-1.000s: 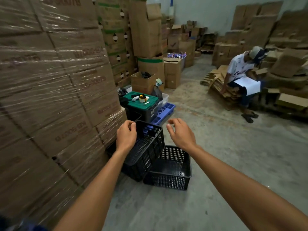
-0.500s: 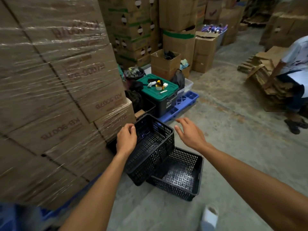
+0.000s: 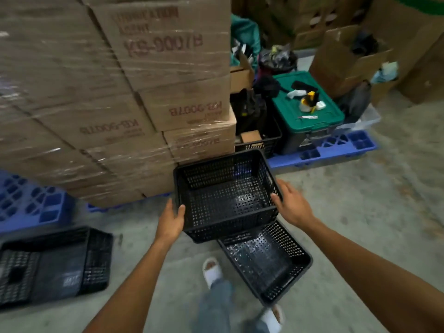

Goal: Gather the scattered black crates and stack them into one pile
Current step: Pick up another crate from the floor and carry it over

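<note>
You hold one black crate (image 3: 225,195) at the centre of the frame, raised and tilted over a second crate (image 3: 266,258) that sits on the floor just below and to the right of it. Your left hand (image 3: 171,221) grips the near left corner, thumb hooked over the rim and the other fingers hidden under the wall. Your right hand (image 3: 288,205) lies against the right wall with its fingers close together along the rim; whether they curl around it you cannot tell.

The crate looks like perforated plastic, so expect it to be light, stiff and easy to grip; the rim at two opposite sides is the sensible place to hold.

Count the crates: four black ones show, namely the held one, the one below it, a blurred dark crate (image 3: 55,265) at lower left, and a filled crate (image 3: 259,140) just above the held one.
</note>
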